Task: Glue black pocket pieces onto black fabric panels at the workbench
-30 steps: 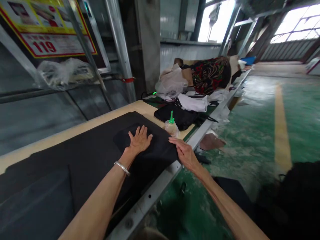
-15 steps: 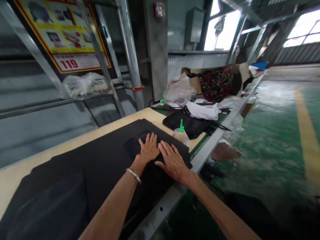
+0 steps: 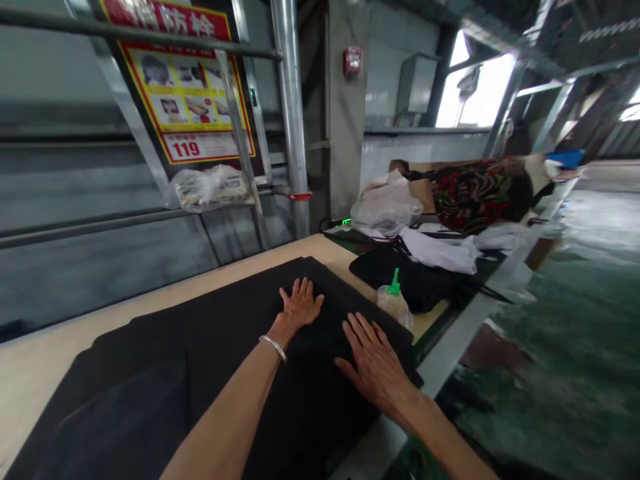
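Observation:
Black fabric sheets [image 3: 220, 333] lie flat in a stack on the worktable. My left hand [image 3: 301, 305], with a silver bracelet [image 3: 274, 347] at its wrist, rests on the stack toward its far side, fingers spread. Nearer the table's front edge, my right hand [image 3: 375, 360] lies palm down on the same dark cloth, its fingers stretched out. Neither hand grips anything. A separate dark piece [image 3: 120, 420] lies on top of the stack at the lower left. Just past the right hand stands a clear glue bottle [image 3: 394, 303] with a green nozzle.
Beyond the bottle lie a black cloth item [image 3: 417, 277] with straps, white cloth [image 3: 440, 250] and a plastic bag [image 3: 385, 203]. Patterned fabric [image 3: 480, 193] is heaped farther back. Metal posts [image 3: 291, 120] and a fire-hydrant sign [image 3: 193, 100] stand behind the table.
My hands have moved apart, the right one sliding nearer the table's front edge. The dark patch under the left hand no longer shows distinctly. The view has turned left.

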Available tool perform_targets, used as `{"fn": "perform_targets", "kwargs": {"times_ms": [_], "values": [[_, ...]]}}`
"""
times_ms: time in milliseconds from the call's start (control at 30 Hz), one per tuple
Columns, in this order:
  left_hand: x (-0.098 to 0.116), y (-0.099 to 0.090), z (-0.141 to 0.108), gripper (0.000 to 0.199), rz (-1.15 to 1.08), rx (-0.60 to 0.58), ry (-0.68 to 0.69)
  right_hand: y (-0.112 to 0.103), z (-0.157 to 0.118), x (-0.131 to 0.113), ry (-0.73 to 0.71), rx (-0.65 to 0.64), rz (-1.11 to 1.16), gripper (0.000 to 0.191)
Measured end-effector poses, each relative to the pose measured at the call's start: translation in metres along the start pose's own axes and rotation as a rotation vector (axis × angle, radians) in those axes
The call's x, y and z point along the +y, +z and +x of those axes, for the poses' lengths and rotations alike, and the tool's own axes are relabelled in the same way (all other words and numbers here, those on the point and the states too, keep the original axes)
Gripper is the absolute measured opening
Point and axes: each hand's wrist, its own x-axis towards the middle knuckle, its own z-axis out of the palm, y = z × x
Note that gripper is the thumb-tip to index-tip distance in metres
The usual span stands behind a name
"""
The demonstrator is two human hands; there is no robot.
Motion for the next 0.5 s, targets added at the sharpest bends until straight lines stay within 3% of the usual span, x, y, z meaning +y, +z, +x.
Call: {"fn": "perform_targets", "kwargs": {"times_ms": [133, 233, 333, 500], "values": [[0.013, 0.003, -0.015, 0.062, 0.031, 0.139, 0.109, 0.003, -0.001, 0.002, -0.036, 0.008, -0.025, 0.070], [0.026, 0.006, -0.033, 0.064, 0.004, 0.097, 0.203, 0.004, 0.001, 0.004, -0.038, 0.001, -0.030, 0.071], [0.030, 0.004, -0.044, 0.065, -0.021, 0.022, 0.172, 0.005, 0.005, 0.005, -0.022, -0.044, -0.036, 0.072], [0.011, 0.002, -0.061, 0.072, -0.019, 0.129, 0.033, 0.003, 0.010, 0.006, -0.020, -0.112, -0.038, 0.073]]}}
